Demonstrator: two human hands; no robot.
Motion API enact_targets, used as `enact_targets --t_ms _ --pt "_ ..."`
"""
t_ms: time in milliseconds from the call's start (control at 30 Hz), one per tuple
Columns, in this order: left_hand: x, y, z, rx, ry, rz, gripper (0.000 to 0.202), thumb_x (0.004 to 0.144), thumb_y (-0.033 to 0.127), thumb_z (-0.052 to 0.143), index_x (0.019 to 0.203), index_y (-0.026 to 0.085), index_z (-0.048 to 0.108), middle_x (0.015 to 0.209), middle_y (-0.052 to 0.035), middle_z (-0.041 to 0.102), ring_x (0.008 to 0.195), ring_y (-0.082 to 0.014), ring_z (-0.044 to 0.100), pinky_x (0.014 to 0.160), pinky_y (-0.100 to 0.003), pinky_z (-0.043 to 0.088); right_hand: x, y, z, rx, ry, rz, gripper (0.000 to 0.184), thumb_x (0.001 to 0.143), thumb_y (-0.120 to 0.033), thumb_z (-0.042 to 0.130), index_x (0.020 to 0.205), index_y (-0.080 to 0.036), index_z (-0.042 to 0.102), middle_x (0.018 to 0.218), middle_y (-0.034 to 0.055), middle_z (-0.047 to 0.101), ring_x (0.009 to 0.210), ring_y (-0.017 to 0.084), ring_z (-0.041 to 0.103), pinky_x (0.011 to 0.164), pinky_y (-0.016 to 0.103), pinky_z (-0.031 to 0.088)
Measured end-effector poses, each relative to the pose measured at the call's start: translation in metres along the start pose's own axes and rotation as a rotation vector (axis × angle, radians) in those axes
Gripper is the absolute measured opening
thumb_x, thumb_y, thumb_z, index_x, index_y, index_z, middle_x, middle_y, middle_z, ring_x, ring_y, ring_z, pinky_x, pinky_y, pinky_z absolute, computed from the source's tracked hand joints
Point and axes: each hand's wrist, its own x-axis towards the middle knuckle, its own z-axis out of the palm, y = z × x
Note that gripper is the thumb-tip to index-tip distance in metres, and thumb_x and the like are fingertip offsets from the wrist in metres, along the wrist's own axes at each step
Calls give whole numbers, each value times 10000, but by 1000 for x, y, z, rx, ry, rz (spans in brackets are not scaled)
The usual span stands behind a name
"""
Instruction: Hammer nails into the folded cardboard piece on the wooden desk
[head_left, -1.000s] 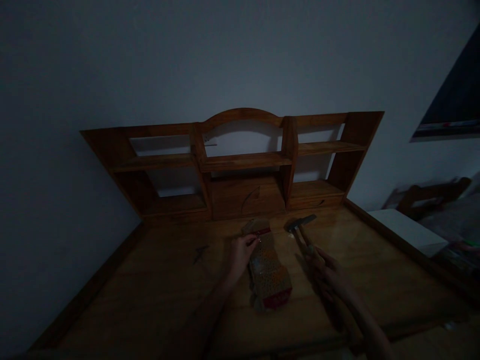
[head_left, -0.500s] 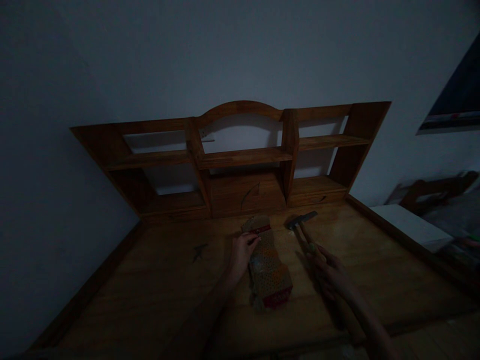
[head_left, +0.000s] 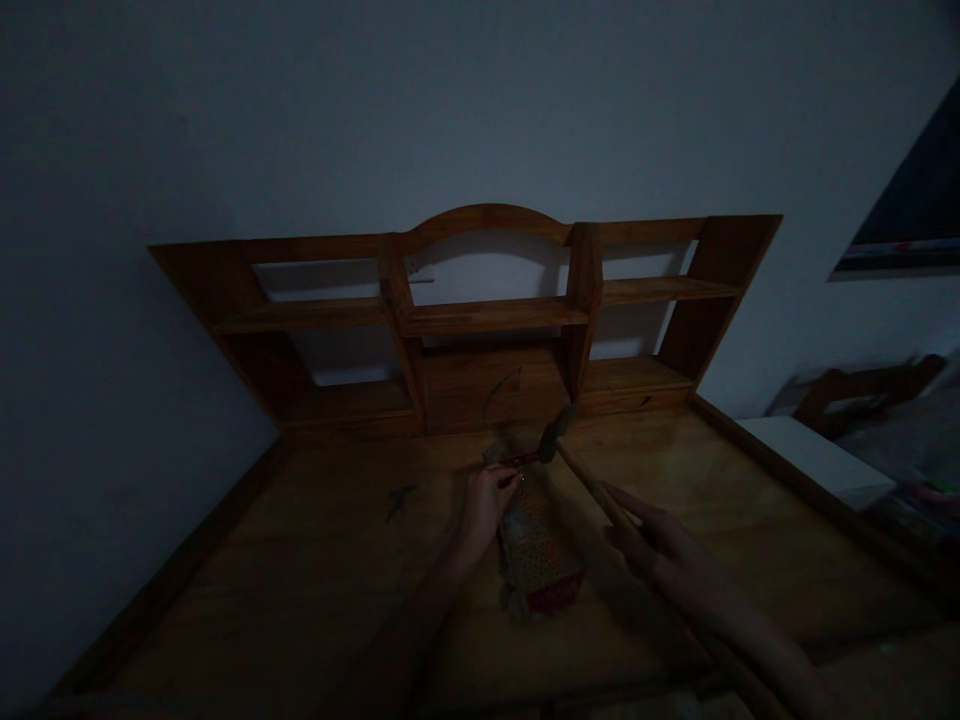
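Observation:
My left hand [head_left: 484, 505] is closed in a pinch over the far part of a worn cardboard box [head_left: 544, 550]. A tiny shiny nail-like piece [head_left: 522, 477] shows at its fingertips, mostly hidden by them. The box lies on the wooden desk, spotted on top, with red bands at its near and far ends. My right hand [head_left: 652, 545] is wrapped around the wooden handle of a hammer [head_left: 556, 435]. The hammer's dark head hangs close to my left fingertips, apart from them, over the box's far right edge.
Thin dark crossed pieces [head_left: 400, 500] lie on the desk [head_left: 322, 570] left of my left hand. A wooden shelf unit [head_left: 487, 318] stands along the desk's back edge against the wall. To the right are a white surface [head_left: 814, 460] and a wooden chair back [head_left: 862, 390].
My right hand has lifted the hammer and swung its head left, from beside the box to above its far edge. My left hand keeps its pinch in the same place.

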Motion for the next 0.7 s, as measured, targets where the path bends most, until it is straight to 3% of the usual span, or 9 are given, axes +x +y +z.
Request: enact_targets --t_ms 67,200,333,700 --pt "-1 2 -1 3 -14 7 142 826 209 611 893 180 734 915 -11 679 784 -123 627 695 -203 458 1 -20 6 -70 -116 -115 514 921 -265 487 1424 -211 396 1387 52 444 1273 249 404 1053 354 341" --pt "-1 8 -6 51 -47 33 160 822 145 594 898 162 734 907 -27 678 780 -127 617 686 -202 436 4 -37 18 -90 -205 -179 518 921 -225 472 1430 -222 382 1339 51 497 1211 244 479 991 350 416" --pt "-2 7 -7 65 -52 80 165 829 124 580 881 160 733 872 -19 669 759 -111 602 651 -183 400 3 -40 23 -127 -200 -222 556 891 -152 459 1435 -224 369 1337 49 499 1200 235 491 979 352 431" --pt "-2 2 -3 65 -25 89 155 816 122 598 886 154 732 871 -18 672 753 -104 603 657 -181 399 7 -34 26 -159 -176 -239 548 913 -166 459 1444 -239 346 1327 38 509 1193 236 496 988 363 430"
